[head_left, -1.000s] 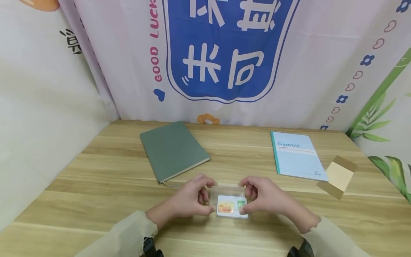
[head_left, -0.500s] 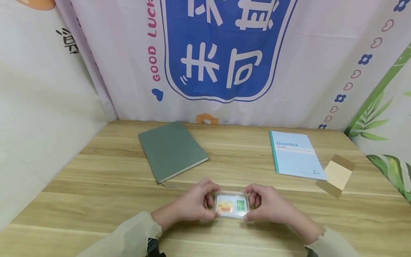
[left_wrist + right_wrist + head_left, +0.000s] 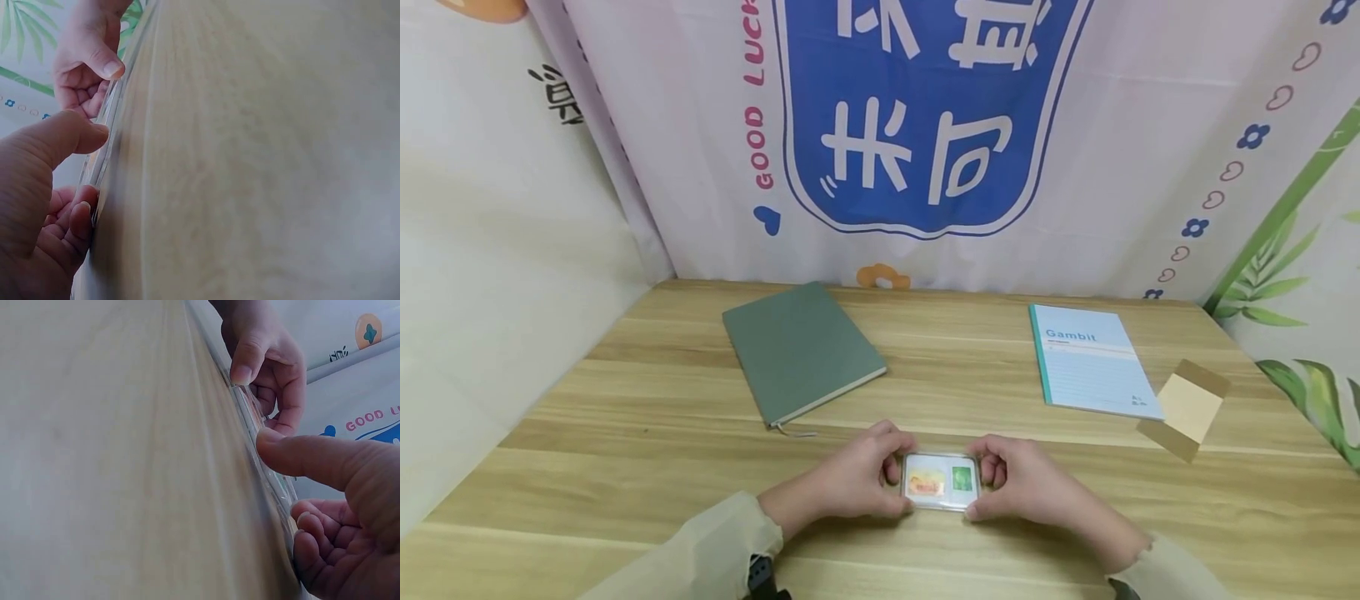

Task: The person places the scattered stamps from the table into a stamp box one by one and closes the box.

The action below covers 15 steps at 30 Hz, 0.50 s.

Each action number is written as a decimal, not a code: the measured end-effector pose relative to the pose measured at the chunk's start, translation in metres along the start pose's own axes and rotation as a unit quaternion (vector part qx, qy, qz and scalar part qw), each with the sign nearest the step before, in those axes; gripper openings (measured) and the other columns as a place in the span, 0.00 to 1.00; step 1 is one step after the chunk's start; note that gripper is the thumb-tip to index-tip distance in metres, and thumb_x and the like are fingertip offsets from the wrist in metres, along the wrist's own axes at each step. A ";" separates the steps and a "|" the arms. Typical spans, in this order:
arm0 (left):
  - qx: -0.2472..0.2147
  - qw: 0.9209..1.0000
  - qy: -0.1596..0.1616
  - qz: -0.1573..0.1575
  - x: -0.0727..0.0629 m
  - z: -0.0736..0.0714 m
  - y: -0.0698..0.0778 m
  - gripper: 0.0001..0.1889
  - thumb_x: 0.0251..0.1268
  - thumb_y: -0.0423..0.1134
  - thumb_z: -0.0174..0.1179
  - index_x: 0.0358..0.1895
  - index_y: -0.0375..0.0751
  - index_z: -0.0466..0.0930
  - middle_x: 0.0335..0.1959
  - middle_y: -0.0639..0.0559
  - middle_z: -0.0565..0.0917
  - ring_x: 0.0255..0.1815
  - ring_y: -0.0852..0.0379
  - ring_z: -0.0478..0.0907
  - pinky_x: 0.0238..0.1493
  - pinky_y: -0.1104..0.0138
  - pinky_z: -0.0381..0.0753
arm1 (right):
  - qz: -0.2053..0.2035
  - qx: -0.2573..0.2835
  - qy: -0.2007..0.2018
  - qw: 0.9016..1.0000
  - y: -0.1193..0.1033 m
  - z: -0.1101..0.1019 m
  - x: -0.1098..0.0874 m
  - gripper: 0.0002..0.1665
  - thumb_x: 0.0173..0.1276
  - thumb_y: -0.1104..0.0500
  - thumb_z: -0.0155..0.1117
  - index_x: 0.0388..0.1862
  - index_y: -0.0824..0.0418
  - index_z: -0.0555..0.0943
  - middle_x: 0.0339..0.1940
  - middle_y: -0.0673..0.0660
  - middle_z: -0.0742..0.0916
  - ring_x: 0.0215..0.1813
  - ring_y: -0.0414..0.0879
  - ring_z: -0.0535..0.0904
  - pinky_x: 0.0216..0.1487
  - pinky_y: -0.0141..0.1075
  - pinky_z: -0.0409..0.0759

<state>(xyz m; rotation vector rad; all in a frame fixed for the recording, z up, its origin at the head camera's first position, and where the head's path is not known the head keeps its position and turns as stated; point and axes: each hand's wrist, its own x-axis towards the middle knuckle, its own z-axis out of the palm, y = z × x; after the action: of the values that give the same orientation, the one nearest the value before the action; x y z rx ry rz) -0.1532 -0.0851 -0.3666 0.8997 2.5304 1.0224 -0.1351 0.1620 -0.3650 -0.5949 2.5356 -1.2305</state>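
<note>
A flat clear plastic case (image 3: 950,493) lies low over the table in the head view. Through it shows a white card with an orange picture on the left and a green one on the right. My left hand (image 3: 861,477) grips the case's left end, thumb at the near corner and fingers at the far corner. At the other end my right hand (image 3: 1021,481) holds it the same way. Edge-on, the case (image 3: 103,150) appears as a thin clear strip in the left wrist view. The right wrist view shows my right thumb (image 3: 300,453) along its near edge.
A green hardcover notebook (image 3: 805,354) with a ribbon lies beyond my left hand. To the back right are a light blue notebook (image 3: 1093,367) and a small piece of tan and brown paper (image 3: 1191,407). A printed curtain (image 3: 715,167) hangs behind the wooden table (image 3: 625,467).
A clear part that sat offset toward the far side of the white card now lines up with it. Both hands have shifted slightly toward the person, keeping hold of the ends.
</note>
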 end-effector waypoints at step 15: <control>-0.005 1.000 -0.009 -0.028 -0.002 -0.007 0.006 0.28 0.43 0.36 0.70 0.53 0.36 0.74 0.34 0.54 0.69 0.32 0.63 0.68 0.32 0.75 0.72 | -0.008 -0.028 -0.005 1.000 -0.008 0.001 0.007 0.33 0.40 0.55 0.79 0.45 0.66 0.76 0.25 0.51 0.75 0.27 0.39 0.68 0.26 0.28 0.70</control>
<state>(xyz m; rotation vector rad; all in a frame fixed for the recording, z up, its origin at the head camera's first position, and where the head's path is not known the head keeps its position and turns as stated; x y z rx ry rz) -0.1523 -0.0866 -0.3574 0.8259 2.5190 1.0035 -0.1383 0.1536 -0.3597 -0.6326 2.5695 -1.1628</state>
